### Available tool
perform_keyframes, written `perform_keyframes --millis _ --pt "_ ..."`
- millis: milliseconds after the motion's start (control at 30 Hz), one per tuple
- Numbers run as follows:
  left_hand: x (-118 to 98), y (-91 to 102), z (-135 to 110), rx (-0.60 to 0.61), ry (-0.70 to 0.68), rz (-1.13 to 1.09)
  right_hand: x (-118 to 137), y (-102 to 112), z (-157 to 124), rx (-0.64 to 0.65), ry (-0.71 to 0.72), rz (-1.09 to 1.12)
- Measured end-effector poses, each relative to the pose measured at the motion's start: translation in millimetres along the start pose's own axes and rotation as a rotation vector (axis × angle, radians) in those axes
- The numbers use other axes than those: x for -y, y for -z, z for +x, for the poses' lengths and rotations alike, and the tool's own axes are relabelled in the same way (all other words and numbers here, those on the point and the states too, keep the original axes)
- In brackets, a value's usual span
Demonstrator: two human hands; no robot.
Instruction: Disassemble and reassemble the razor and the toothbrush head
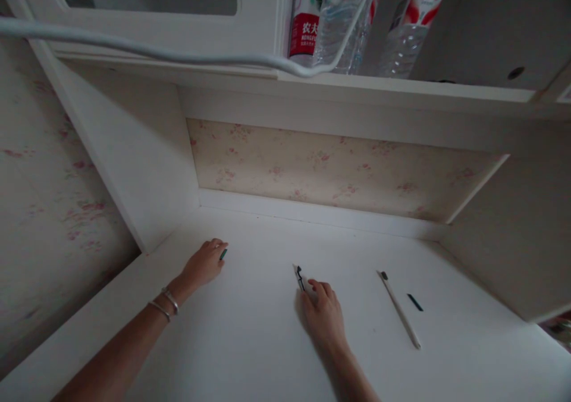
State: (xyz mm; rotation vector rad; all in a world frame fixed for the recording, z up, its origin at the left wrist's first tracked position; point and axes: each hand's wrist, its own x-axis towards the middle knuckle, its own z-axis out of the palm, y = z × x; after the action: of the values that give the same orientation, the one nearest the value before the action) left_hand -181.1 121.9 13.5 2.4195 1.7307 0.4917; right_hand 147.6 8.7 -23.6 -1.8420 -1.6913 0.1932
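Observation:
My left hand [207, 262], with two bracelets on its wrist, is at the left of the white desktop. Its fingers are closed on a small dark green piece [223, 254], one end of which sticks out. Near the middle, my right hand [323, 313] rests low over the desktop with bent fingers. They grip a slim black-and-white object [300, 277]; its far end shows a dark tip, and the rest is hidden by the hand. To the right lies a long white stick [401, 313] with a dark end. Beside it is a short dark green strip [415, 302].
A white cable [178, 56] sags across the upper view in front of the cabinet. Clear plastic bottles [413, 27] and a red-labelled container [307, 24] stand on the shelf above the desktop [250, 342]. White side panels [129, 146] border the desk.

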Motion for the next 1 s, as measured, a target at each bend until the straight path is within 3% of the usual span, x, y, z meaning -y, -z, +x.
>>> perform_keyframes --millis 200,700,867,1000 --pt "32 -1.7 21 0.121 -0.051 0.008 0 0 0 0.013 -0.008 0.0" --pt "44 -1.8 27 0.193 -0.14 -0.122 -6 -2 0 -0.01 0.007 0.045" --pt "41 1.7 23 0.139 -0.13 -0.146 -5 -2 0 0.006 0.022 -0.001" --pt "17 -2.2 8 0.04 -0.114 -0.156 0 -1 1 0.039 0.019 -0.077"
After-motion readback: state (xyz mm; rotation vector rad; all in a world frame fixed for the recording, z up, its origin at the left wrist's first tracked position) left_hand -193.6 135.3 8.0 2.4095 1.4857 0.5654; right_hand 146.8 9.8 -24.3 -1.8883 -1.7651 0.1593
